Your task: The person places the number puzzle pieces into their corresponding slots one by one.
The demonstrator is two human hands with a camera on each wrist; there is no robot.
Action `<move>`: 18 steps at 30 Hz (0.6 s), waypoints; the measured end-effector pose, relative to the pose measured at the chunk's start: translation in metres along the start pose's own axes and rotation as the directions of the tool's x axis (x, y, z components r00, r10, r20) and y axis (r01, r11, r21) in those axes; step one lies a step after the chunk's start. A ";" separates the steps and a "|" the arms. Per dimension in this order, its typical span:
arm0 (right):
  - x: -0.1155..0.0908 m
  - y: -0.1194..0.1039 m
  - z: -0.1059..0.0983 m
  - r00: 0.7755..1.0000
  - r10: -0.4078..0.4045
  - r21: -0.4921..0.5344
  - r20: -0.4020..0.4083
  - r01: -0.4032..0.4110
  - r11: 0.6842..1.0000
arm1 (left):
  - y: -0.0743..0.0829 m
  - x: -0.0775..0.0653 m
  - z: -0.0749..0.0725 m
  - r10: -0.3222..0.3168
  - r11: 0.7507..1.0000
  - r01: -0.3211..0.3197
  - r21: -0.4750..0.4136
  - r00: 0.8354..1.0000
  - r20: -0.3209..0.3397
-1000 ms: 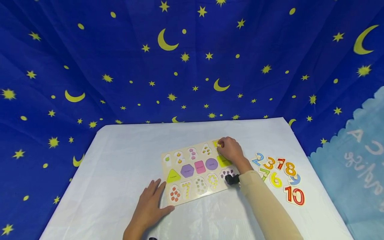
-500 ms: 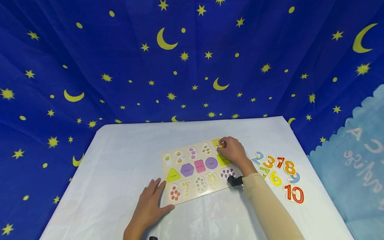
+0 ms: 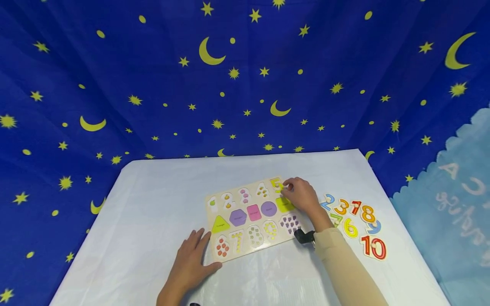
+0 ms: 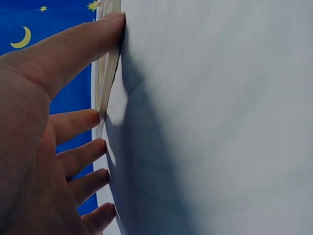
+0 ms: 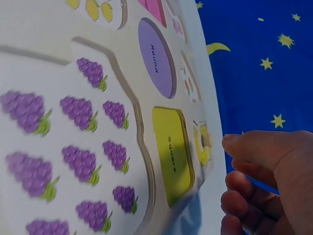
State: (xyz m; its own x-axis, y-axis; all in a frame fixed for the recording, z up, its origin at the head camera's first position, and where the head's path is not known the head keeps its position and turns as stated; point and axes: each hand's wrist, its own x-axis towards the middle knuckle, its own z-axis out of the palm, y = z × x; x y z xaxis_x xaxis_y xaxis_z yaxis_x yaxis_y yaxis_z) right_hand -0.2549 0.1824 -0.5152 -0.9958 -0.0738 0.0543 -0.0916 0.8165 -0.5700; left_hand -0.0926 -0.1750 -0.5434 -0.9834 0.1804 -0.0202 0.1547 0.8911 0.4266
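Right hand (image 3: 302,195) has drawn back slightly to the right from the yellow 5 (image 3: 276,184) since the earlier frame, leaving that numeral in fuller view. Fingers loosely bent, holding nothing; the right wrist view shows a narrow gap between thumb tip and the knob of the 5. Position of the 5: far right corner of the board (image 3: 212,219), beyond the yellow square (image 3: 285,205). Whether it sits flush, cannot tell.

Left hand (image 3: 191,261): spread wide, at the board's left end, thumb touching the edge near the near corner, grasping nothing.

Board lies flat on the counter (image 3: 172,182), slightly askew. Loose on the counter to its right, bunched: 2 (image 3: 328,202), 3 (image 3: 342,207), 1 (image 3: 356,207), 8 (image 3: 367,213), 7 (image 3: 335,219), 6 (image 3: 350,228), 9 (image 3: 374,228). Nearest: red 10 (image 3: 378,248). Behind: blue star-and-moon cloth (image 3: 245,85).
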 end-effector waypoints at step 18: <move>-0.023 0.007 -0.014 1.000 0.028 -0.019 0.005 -0.028 0.999 | 0.001 -0.001 0.001 -0.005 1.000 0.005 0.001 1.000 -0.001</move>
State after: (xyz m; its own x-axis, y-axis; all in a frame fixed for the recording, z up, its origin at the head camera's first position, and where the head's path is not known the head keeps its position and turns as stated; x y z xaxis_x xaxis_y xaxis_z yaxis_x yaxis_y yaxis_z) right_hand -0.2326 0.1975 -0.5089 -0.9980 -0.0538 0.0339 -0.0635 0.8288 -0.5559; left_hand -0.0918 -0.1737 -0.5434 -0.9842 0.1757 -0.0218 0.1499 0.8923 0.4258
